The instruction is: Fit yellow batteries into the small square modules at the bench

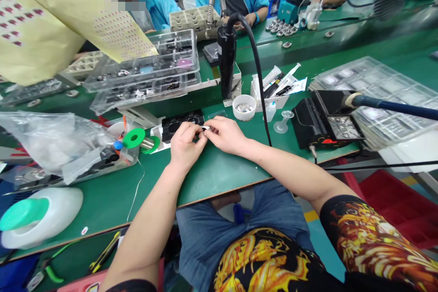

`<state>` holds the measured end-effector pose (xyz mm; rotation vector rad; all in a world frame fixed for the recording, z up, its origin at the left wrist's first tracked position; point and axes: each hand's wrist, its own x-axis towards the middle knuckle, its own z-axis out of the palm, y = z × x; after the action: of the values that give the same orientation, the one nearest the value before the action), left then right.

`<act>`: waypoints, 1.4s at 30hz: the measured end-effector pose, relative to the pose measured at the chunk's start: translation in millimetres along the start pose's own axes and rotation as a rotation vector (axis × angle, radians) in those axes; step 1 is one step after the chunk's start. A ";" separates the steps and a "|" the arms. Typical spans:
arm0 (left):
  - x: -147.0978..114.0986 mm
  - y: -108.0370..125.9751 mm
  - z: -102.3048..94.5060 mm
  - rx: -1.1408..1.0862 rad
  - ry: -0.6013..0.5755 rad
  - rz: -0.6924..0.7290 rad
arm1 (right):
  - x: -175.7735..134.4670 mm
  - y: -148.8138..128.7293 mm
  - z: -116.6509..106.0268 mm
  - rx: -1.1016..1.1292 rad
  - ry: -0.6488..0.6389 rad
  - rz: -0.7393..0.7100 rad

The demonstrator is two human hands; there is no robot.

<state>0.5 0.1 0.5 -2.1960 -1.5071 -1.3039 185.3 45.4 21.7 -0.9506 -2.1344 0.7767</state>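
Observation:
My left hand (186, 143) and my right hand (224, 134) meet over the green workbench (219, 171). Between their fingertips they pinch a small black-and-white part (205, 128), mostly covered by the fingers. Its exact kind I cannot make out. Just behind my left hand lies a black tray with round recesses (171, 124). A white bowl of small metal pieces (244, 108) stands beyond my right hand. To the left of my hands is a green spool of solder wire (135, 138).
A soldering iron (362, 100) rests in its black stand at right, with its cable crossing the bench. A black tool (227, 61) hangs upright ahead on a looping cord. Stacked clear trays (143, 73), a white bottle (65, 212) and a box of syringes (278, 89) surround the work area. Co-workers sit opposite.

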 end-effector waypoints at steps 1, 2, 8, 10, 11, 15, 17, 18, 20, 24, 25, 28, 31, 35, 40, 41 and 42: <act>-0.4 -1.0 0.2 0.000 -0.007 -0.005 | 0.0 0.0 -0.1 0.003 0.000 0.001; -0.7 -1.9 0.2 -0.002 -0.015 -0.011 | 0.1 0.0 -0.3 0.007 -0.001 0.003; 0.8 -0.5 -0.6 -0.013 -0.024 -0.001 | 2.0 0.1 -2.4 0.029 -0.002 0.004; 1.7 1.1 -0.9 -0.031 -0.014 0.004 | 3.0 1.0 -1.9 0.042 0.002 0.011; 2.0 1.8 -0.9 -0.036 -0.014 -0.001 | 3.4 1.6 -1.5 0.051 0.004 0.015; 2.4 2.9 -0.7 -0.028 -0.027 -0.032 | 5.1 4.1 0.5 0.082 0.010 0.032; 2.7 3.2 -0.7 -0.016 -0.025 -0.033 | 5.9 5.2 1.0 0.094 0.012 0.046; 2.9 3.5 -0.8 -0.013 -0.022 -0.027 | 6.3 5.6 1.0 0.102 0.011 0.051; 3.5 4.0 -1.1 -0.020 -0.010 -0.006 | 6.8 6.3 0.9 0.124 0.009 0.057; 4.5 5.1 -1.8 -0.019 -0.001 0.003 | 7.4 7.2 0.2 0.176 -0.006 0.087; 4.6 5.3 -1.9 -0.014 -0.005 -0.005 | 7.6 7.4 0.0 0.189 -0.012 0.098; 4.8 6.0 -1.8 -0.009 -0.014 -0.033 | 8.4 7.5 -0.6 0.229 -0.026 0.125; 5.2 7.0 -2.3 -0.012 -0.016 -0.056 | 9.1 7.5 -1.0 0.255 -0.029 0.141; 6.2 8.2 -4.8 -0.044 -0.018 -0.087 | 9.7 8.2 -0.9 0.263 -0.020 0.155; 7.3 7.9 -8.0 -0.153 -0.025 -0.115 | 9.8 9.1 -1.3 0.240 -0.013 0.159; 7.2 7.6 -8.1 -0.167 -0.033 -0.111 | 9.7 9.0 -1.6 0.230 -0.015 0.154; 7.1 7.3 -8.2 -0.172 -0.042 -0.107 | 9.5 8.8 -1.8 0.221 -0.016 0.150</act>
<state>2.7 -3.3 12.9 -2.2875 -1.6036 -1.4804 185.3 58.2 19.5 -0.9960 -1.9578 1.0730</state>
